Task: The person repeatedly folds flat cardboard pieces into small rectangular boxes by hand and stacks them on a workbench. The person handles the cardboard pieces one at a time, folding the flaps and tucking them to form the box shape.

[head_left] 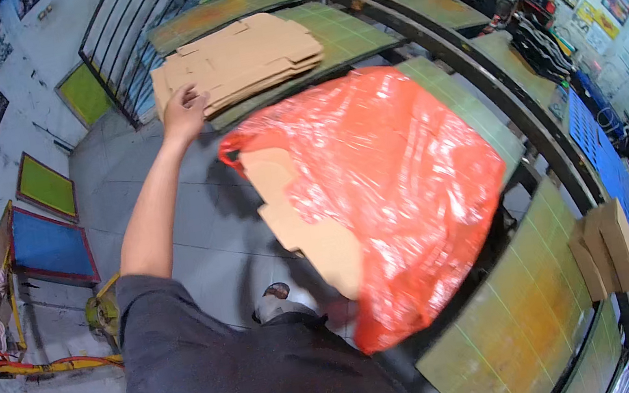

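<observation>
- Cardboard box blanks (pixel 250 52) lie flat in a stack on a green gridded board (pixel 350 30), ahead of the person and to the left; the stack's left end appears to overhang the board.
- Left hand (pixel 184 112) is at the stack's near left corner, fingers parted and loosely bent, pinching nothing that shows; whether the fingertips press on the card, I cannot tell.
- Right hand is out of sight, so its state cannot be told.
- Red plastic bag (pixel 418 172) spreads in front of the person, with a notched cardboard piece (pixel 308 234) showing at its left side; how far that piece reaches under the film is hidden.
- Handling the stack well probably calls for fingers under the lowest sheet and thumb on top, keeping the edges even.
- Supporting that overhanging end should keep the sheets from sagging or fanning apart.
- Thin film could snag or tear on the cut corners, so slow, level movement seems best.
</observation>
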`<state>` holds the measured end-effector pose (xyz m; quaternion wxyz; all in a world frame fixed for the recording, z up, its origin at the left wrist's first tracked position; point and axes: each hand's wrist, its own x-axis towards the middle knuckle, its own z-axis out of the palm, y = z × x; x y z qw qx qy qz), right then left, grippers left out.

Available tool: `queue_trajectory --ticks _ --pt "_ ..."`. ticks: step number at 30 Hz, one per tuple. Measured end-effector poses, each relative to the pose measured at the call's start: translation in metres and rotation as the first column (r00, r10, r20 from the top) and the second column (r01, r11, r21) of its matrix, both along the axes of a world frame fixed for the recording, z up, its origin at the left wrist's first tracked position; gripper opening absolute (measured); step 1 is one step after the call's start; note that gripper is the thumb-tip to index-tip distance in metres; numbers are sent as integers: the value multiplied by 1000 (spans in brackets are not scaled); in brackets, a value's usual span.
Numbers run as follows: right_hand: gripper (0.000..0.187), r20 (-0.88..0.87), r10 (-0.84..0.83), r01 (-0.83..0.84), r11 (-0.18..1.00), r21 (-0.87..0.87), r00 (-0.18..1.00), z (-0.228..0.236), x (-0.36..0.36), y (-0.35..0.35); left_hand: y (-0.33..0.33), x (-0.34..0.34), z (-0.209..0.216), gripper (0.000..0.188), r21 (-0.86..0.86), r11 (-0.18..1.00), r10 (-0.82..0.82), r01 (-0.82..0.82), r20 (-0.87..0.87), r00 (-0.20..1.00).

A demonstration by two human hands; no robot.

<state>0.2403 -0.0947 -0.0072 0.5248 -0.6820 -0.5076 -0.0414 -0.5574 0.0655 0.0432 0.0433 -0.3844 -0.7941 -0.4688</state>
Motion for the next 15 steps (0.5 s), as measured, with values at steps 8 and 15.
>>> queue_trajectory --ticks 8,15 --pt "57 -48 178 -170 975 141 983 23 -207 85 54 -146 -13 48 -571 781 297 -254 -18 955" --pt "58 -105 297 -282 950 131 949 54 -329 111 80 -194 -24 21 111 975 -197 191 830 522"
